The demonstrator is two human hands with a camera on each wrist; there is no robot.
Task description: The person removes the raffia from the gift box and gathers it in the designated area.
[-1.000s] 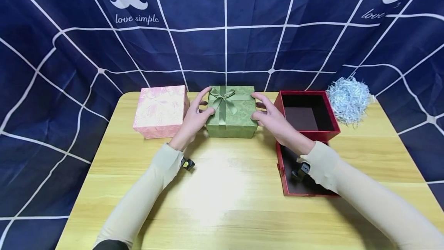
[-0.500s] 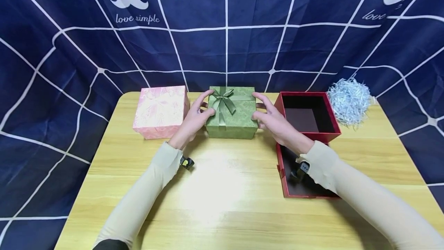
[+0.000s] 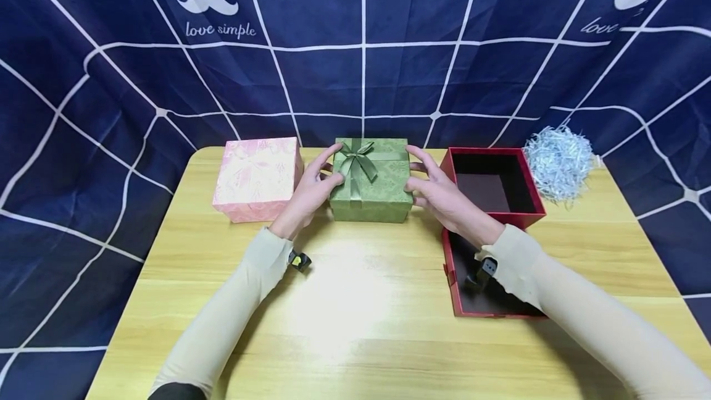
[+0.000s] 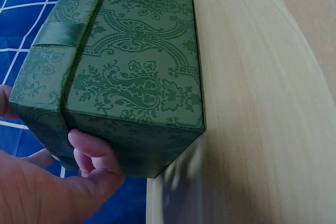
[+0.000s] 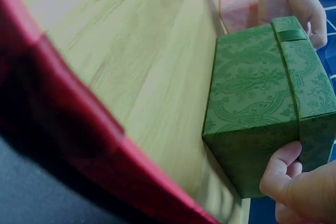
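A green gift box (image 3: 389, 187) with a lid and a ribbon bow (image 3: 358, 159) stands at the back middle of the wooden table. My left hand (image 3: 315, 187) holds it at the left side, thumb near the front corner and forefinger toward the back. On the opposite side my right hand (image 3: 439, 189) does the same. The left wrist view shows the thumb (image 4: 94, 148) pressed to the box just under the lid's edge. From the right wrist, the right thumb (image 5: 281, 166) also lies at the lid's lower edge. The box rests on the table.
Left of the green box stands a pink box (image 3: 258, 171). To the right is an uncovered red box (image 3: 522, 220) with a dark inside, and its red lid (image 3: 452, 289) lies upturned before it, beneath my right wrist. Pale blue paper shred (image 3: 558, 162) sits at the back right.
Both hands stay at the sides of the green box. The right fingertips have shifted very slightly to the right; the box and everything else look still.
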